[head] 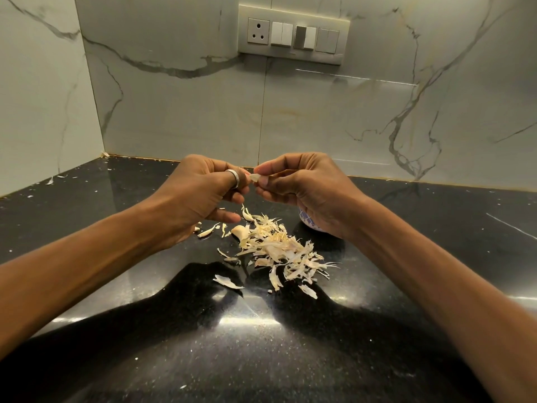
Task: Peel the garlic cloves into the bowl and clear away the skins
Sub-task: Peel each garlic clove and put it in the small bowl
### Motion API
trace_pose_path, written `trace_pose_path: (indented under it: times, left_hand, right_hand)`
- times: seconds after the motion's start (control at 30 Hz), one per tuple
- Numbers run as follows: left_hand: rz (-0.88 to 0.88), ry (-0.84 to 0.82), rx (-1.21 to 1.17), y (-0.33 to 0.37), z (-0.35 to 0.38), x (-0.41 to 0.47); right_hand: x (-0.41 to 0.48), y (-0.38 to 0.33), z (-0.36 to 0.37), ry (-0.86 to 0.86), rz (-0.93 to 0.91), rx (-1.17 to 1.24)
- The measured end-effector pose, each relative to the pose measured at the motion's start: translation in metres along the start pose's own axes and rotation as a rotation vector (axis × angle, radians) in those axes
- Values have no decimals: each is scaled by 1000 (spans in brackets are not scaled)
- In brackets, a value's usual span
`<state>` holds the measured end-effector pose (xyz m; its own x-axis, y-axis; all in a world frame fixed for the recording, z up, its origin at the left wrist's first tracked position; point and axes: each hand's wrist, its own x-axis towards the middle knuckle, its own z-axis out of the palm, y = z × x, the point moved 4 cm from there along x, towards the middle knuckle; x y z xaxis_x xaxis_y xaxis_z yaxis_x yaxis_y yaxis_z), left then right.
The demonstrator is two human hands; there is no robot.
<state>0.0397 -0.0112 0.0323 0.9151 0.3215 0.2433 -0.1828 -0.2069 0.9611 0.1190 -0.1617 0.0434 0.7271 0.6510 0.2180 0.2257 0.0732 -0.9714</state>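
Pinching one garlic clove [255, 178], my left hand [200, 193] and right hand [305, 187] meet above the desk [116, 199]. I fear it may slip into the skins [279, 248], as the bowl [308, 221] sits half-hidden at their one o'clock.

Glossy black speckled countertop [116, 286] carries a heap of garlic skins [279, 248] — one clove [239, 231], a patterned bowl [308, 221] beside.

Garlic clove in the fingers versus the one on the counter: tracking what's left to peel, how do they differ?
The held clove is pinched in the air between the left hand and right hand; the counter clove lies untouched beside the skin pile. The held clove shows only a small tip; the counter clove shows whole. Both are pale.
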Motion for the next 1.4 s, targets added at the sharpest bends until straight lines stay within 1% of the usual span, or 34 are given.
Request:
trace_pose_path:
  times: [0.13, 0.37, 0.6, 0.67, 0.83, 0.93, 1.13, 1.3, 1.4]
  left_hand:
    - [-40, 9, -34, -3, 2, 0]
    - [-155, 16, -204, -7, 3, -1]
    - [-188, 32, -270, -7, 6, -2]
    - [-174, 33, -239, -8, 6, -2]
    - [-118, 26, -138, -7, 5, -1]
    - [-76, 27, -78, -3, 5, -2]
    - [-13, 14, 3, -2, 3, -2]
    - [13, -11, 48, -2, 3, -1]
    - [25, 15, 63, -2, 2, -1]
  right_hand:
    - [1, 3, 2, -3, -1, 20]
    - [0, 6, 5, -28, 13, 112]
    - [4, 11, 6, -49, -40, 74]
    - [4, 10, 6, -50, -71, 20]
    - [4, 6, 6, -41, -149, -228]
    - [4, 8, 7, -54, -156, -294]
    - [2, 10, 10, -74, -116, -273]
    - [1, 10, 11, -95, -21, -126]
    - [1, 8, 7, -59, 27, -24]
